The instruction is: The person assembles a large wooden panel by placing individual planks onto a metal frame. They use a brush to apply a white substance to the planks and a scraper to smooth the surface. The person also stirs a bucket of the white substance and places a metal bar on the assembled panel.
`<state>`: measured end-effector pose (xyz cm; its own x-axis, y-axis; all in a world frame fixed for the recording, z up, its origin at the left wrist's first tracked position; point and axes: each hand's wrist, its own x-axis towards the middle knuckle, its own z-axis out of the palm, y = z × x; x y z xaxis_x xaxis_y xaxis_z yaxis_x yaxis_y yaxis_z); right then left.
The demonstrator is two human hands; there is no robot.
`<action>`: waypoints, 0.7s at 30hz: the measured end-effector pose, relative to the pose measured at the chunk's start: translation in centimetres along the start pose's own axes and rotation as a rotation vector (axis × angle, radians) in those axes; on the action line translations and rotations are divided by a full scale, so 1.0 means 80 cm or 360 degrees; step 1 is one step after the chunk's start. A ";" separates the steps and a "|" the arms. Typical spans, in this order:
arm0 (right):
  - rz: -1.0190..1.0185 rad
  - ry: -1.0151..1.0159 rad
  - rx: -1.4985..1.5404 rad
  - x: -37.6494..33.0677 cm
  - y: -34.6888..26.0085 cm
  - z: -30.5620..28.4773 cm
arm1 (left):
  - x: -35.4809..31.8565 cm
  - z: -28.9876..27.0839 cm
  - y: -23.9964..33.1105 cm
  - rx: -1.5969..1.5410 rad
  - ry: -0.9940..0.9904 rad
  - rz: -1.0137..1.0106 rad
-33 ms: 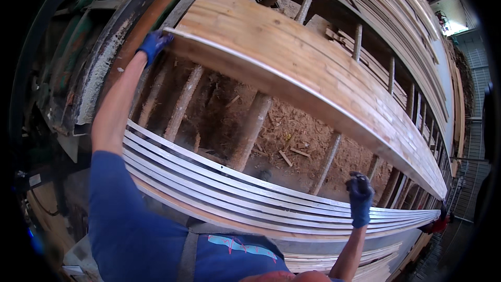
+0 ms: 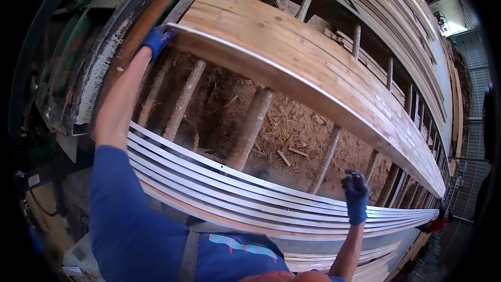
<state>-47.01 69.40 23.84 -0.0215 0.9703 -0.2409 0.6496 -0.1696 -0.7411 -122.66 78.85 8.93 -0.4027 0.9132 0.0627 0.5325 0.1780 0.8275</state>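
My left hand (image 2: 158,39), in a blue glove, reaches far up and left. It is closed on the end of a long thin pale strip (image 2: 292,73) that runs along the near edge of a wide pack of wooden boards (image 2: 313,57). My right hand (image 2: 356,194), also in a blue glove, is low on the right, over a stack of several thin curved slats (image 2: 235,188) that lies just in front of me. Its fingers are curled, and I cannot tell whether they grip a slat.
Round wooden rollers (image 2: 250,125) cross a pit of sawdust and wood scraps (image 2: 292,141) between the slats and the boards. A dark metal machine frame (image 2: 99,73) stands on the left. More long boards (image 2: 407,15) lie beyond. A red-gloved hand (image 2: 436,224) shows at the far right.
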 end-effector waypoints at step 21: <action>-0.0943 0.0029 -0.1368 0.159 -0.072 0.190 | -0.043 0.015 0.027 0.1039 0.0182 -0.0337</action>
<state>-62.60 80.11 15.52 -0.5065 0.8617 0.0303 0.8608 0.5073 -0.0404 -119.25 76.52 9.81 -0.6038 0.7967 0.0249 0.7583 0.5645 0.3260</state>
